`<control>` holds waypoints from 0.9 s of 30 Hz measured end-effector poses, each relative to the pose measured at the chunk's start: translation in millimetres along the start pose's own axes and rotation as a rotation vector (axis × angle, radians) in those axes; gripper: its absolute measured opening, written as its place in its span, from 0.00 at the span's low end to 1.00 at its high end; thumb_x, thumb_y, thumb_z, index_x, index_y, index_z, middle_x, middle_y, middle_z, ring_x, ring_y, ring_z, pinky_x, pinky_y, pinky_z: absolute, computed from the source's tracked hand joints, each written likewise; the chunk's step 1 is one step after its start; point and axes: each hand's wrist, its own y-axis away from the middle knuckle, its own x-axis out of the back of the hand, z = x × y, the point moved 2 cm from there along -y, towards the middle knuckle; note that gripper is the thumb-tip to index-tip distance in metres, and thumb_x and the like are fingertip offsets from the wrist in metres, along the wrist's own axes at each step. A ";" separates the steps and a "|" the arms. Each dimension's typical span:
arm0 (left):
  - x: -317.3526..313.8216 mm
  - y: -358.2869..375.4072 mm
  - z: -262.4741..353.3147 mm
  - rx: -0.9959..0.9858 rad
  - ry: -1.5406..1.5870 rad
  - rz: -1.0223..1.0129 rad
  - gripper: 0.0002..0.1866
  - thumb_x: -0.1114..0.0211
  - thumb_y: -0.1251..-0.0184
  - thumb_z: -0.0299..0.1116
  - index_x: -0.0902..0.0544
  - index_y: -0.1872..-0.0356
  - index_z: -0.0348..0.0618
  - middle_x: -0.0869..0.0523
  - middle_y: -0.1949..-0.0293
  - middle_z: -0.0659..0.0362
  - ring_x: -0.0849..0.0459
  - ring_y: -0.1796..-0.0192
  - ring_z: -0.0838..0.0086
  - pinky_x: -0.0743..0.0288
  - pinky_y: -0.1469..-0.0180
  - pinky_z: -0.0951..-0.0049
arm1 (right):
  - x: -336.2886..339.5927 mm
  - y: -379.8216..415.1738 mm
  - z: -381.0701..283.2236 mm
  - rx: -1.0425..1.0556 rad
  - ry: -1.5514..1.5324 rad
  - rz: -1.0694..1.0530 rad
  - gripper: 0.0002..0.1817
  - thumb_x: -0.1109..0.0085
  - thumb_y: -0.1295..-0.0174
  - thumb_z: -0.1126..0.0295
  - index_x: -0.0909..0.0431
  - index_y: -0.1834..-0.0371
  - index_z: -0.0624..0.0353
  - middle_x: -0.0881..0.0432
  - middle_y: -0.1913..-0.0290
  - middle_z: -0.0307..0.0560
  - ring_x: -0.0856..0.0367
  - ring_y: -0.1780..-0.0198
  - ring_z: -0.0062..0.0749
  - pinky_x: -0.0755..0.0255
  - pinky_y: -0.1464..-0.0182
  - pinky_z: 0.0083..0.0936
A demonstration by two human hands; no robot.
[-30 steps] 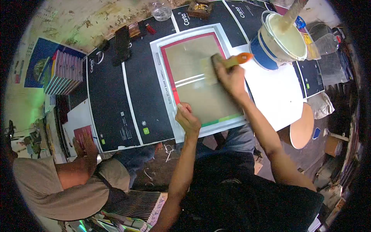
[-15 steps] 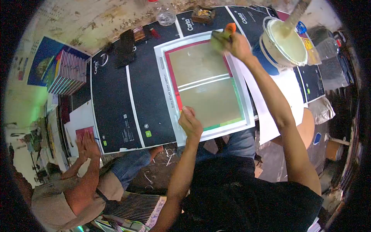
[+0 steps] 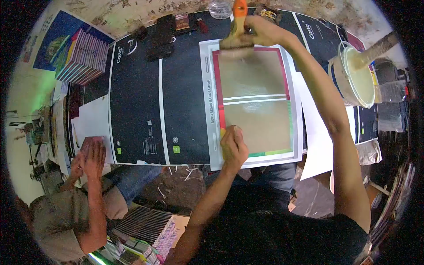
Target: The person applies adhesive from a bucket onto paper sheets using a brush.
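Observation:
A wide, flat paintbrush (image 3: 236, 39) with an orange handle is in my right hand (image 3: 265, 31), its blurred bristles over the top left of two greyish-beige boards. The boards (image 3: 258, 126) lie one above the other on a printed paper sheet (image 3: 211, 145), with white strips between them and a red, yellow and green border around them. Their surface shines in places. My left hand (image 3: 234, 145), fingers curled in and thumb up, grips or presses the sheet and board at the lower left edge; its fingertips are partly hidden.
An open bucket (image 3: 358, 79) of pale paste with a stick stands at the right, beside white paper (image 3: 320, 132). Stacked books (image 3: 86, 57) stand at the far left. Nearby, another person's hands (image 3: 90, 159) press a dark red piece. A clear bottle (image 3: 220, 9) stands at the back.
My right hand has swept the brush from the boards' top right corner to their top left. My left hand stays at the lower left edge. The whole view has shifted.

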 end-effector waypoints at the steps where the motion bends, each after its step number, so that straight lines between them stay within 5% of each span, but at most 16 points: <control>1: 0.5 0.0 -0.9 -0.004 -0.007 -0.007 0.17 0.56 0.26 0.35 0.29 0.74 0.34 0.25 0.75 0.44 0.26 0.70 0.46 0.34 0.68 0.54 | -2.7 -6.3 -13.5 0.019 -0.162 -0.139 0.14 0.38 0.44 0.64 0.23 0.60 0.61 0.20 0.58 0.60 0.23 0.53 0.57 0.29 0.51 0.44; 6: -1.1 -0.1 0.5 -0.033 -0.020 0.021 0.20 0.55 0.26 0.37 0.28 0.75 0.33 0.26 0.78 0.46 0.26 0.73 0.50 0.34 0.69 0.57 | -43.6 -52.4 -9.9 -0.110 0.191 0.066 0.15 0.37 0.47 0.64 0.21 0.58 0.60 0.17 0.60 0.57 0.20 0.56 0.56 0.26 0.53 0.45; 9: -4.1 3.6 -36.8 0.019 0.000 0.085 0.25 0.58 0.23 0.43 0.27 0.78 0.37 0.28 0.82 0.55 0.28 0.78 0.66 0.37 0.73 0.66 | -29.0 -45.8 -19.7 -0.141 0.224 0.172 0.15 0.37 0.48 0.65 0.20 0.57 0.58 0.16 0.60 0.56 0.19 0.56 0.55 0.25 0.55 0.44; 10: 3.0 -10.6 -40.9 0.182 0.369 0.158 0.28 0.61 0.22 0.47 0.26 0.80 0.40 0.30 0.83 0.59 0.32 0.79 0.73 0.39 0.75 0.71 | -16.7 -38.2 -27.8 -0.128 0.240 0.192 0.15 0.37 0.48 0.65 0.20 0.57 0.58 0.16 0.59 0.56 0.18 0.56 0.55 0.25 0.55 0.44; 11: 17.8 -29.1 -44.0 0.358 0.739 0.228 0.30 0.63 0.22 0.50 0.26 0.81 0.43 0.31 0.84 0.63 0.35 0.80 0.80 0.42 0.76 0.76 | -7.3 -17.9 -36.5 -0.069 0.141 0.333 0.14 0.37 0.47 0.65 0.20 0.58 0.58 0.16 0.61 0.55 0.18 0.57 0.54 0.25 0.55 0.43; 14: 64.1 -123.0 1.5 0.202 0.579 0.325 0.25 0.61 0.22 0.46 0.23 0.72 0.43 0.27 0.78 0.65 0.33 0.75 0.83 0.40 0.71 0.79 | 14.6 60.7 -106.7 -0.052 -0.133 0.536 0.13 0.38 0.47 0.67 0.19 0.59 0.57 0.16 0.60 0.51 0.19 0.55 0.51 0.27 0.50 0.40; 16: 54.8 -198.2 15.9 -0.420 -0.065 0.023 0.18 0.59 0.26 0.33 0.18 0.62 0.40 0.17 0.65 0.51 0.18 0.59 0.64 0.28 0.52 0.70 | -11.2 92.5 -123.9 0.030 -0.229 0.368 0.14 0.38 0.48 0.68 0.19 0.56 0.55 0.17 0.57 0.48 0.21 0.52 0.46 0.30 0.47 0.41; 17: 37.5 -237.1 2.5 -0.471 -0.214 -0.241 0.23 0.64 0.24 0.40 0.17 0.57 0.45 0.16 0.57 0.45 0.19 0.51 0.52 0.31 0.43 0.59 | -21.4 94.5 -135.4 0.035 -0.137 0.226 0.14 0.38 0.48 0.68 0.20 0.56 0.54 0.18 0.56 0.47 0.21 0.52 0.45 0.30 0.47 0.41; 18: 11.7 -271.1 -6.7 -0.463 -0.286 -0.505 0.33 0.72 0.24 0.53 0.14 0.56 0.51 0.17 0.53 0.43 0.22 0.47 0.49 0.36 0.39 0.52 | -31.0 91.9 -148.0 0.036 -0.042 0.092 0.15 0.38 0.48 0.68 0.20 0.55 0.53 0.19 0.56 0.47 0.22 0.52 0.44 0.31 0.47 0.42; 19: 1.0 -277.2 8.8 -0.250 -0.531 -0.691 0.42 0.81 0.29 0.64 0.13 0.57 0.56 0.17 0.51 0.46 0.24 0.41 0.51 0.44 0.33 0.48 | -39.8 87.1 -154.9 0.035 0.057 -0.037 0.15 0.38 0.48 0.68 0.21 0.55 0.52 0.19 0.55 0.47 0.22 0.51 0.43 0.31 0.48 0.42; 22: -18.7 -284.5 35.2 -0.097 -0.768 -0.953 0.50 0.86 0.36 0.71 0.14 0.53 0.52 0.19 0.44 0.49 0.30 0.34 0.54 0.56 0.28 0.47 | -81.5 71.0 -132.8 -0.057 0.306 0.316 0.16 0.40 0.47 0.68 0.23 0.53 0.52 0.20 0.59 0.46 0.21 0.55 0.41 0.29 0.52 0.40; 25: -29.4 -287.0 37.8 -0.045 -0.870 -0.992 0.53 0.85 0.41 0.77 0.14 0.52 0.55 0.20 0.41 0.55 0.35 0.30 0.57 0.64 0.26 0.46 | -142.3 69.2 -144.3 -0.261 0.261 0.391 0.17 0.40 0.48 0.67 0.23 0.53 0.51 0.21 0.59 0.46 0.21 0.54 0.43 0.29 0.51 0.40; 27: -27.5 -286.0 38.1 -0.032 -0.891 -1.019 0.53 0.85 0.42 0.77 0.15 0.50 0.54 0.21 0.40 0.57 0.36 0.29 0.58 0.64 0.26 0.45 | -139.9 73.1 -168.8 -0.220 0.040 0.238 0.18 0.39 0.49 0.68 0.23 0.52 0.51 0.20 0.59 0.46 0.21 0.55 0.44 0.29 0.52 0.38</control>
